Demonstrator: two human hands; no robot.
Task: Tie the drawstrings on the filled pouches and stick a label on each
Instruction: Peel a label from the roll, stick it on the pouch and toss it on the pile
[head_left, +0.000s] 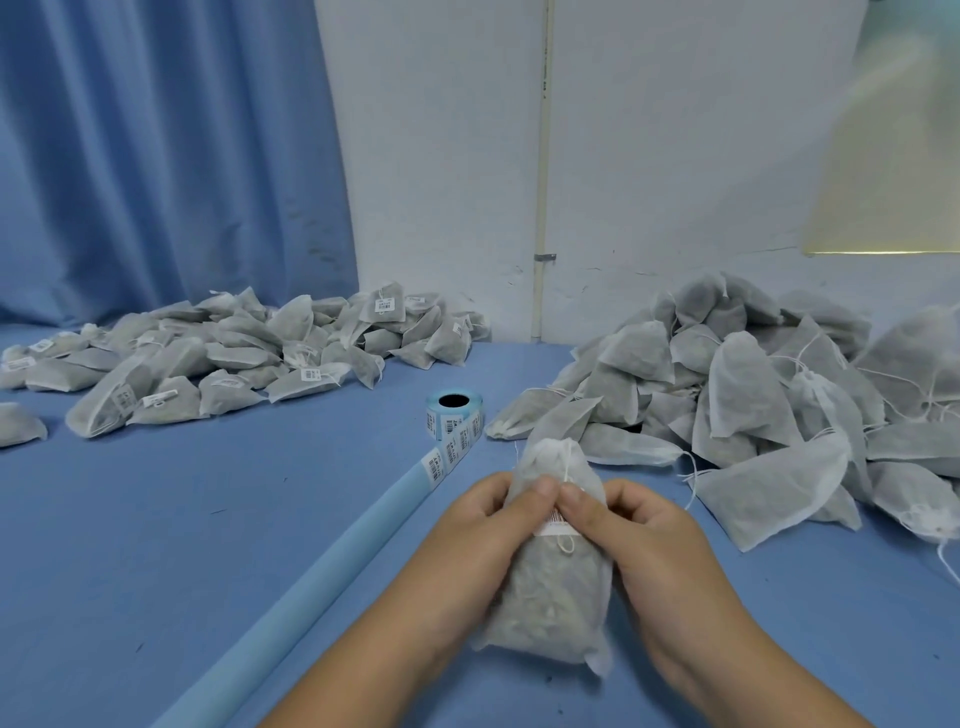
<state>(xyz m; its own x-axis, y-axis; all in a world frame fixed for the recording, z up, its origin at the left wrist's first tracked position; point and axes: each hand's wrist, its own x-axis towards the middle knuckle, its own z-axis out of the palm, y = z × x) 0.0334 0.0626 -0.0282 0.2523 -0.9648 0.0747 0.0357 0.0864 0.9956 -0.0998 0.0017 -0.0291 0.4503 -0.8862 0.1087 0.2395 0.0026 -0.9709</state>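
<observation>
On the bench, between the unlabelled heap along its right edge and the labelled heap at its back left, your left hand and right hand hold a filled pouch near the front edge, fingers clamped round it, thumbs pressing its label.

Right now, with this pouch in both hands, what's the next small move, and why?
Probably press the label flat with both thumbs, since it seems mid-sticking: the left hand and right hand grip the pouch, thumbs meeting on the label, only its lower edge showing.
</observation>
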